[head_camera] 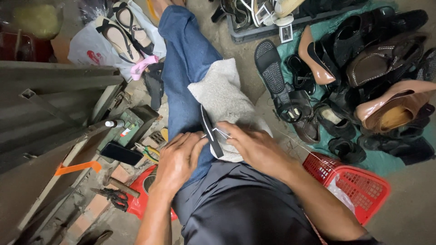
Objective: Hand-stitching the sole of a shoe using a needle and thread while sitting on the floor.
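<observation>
A black strap (209, 130) lies across a grey-white towel (223, 97) spread over my blue-jeaned thigh (186, 59). My left hand (178, 161) pinches the strap's near end from the left, fingers closed on it. My right hand (253, 145) meets it from the right, fingertips closed on a thin pale thread or needle (220, 131) at the strap. Both hands touch the strap close together above my lap.
A heap of shoes (363, 72) lies on a green sheet at right, with a red plastic basket (359, 183) beside my right forearm. At left are a black phone (120, 153), a green box (129, 124), pliers (113, 196), and sandals on a white bag (120, 36).
</observation>
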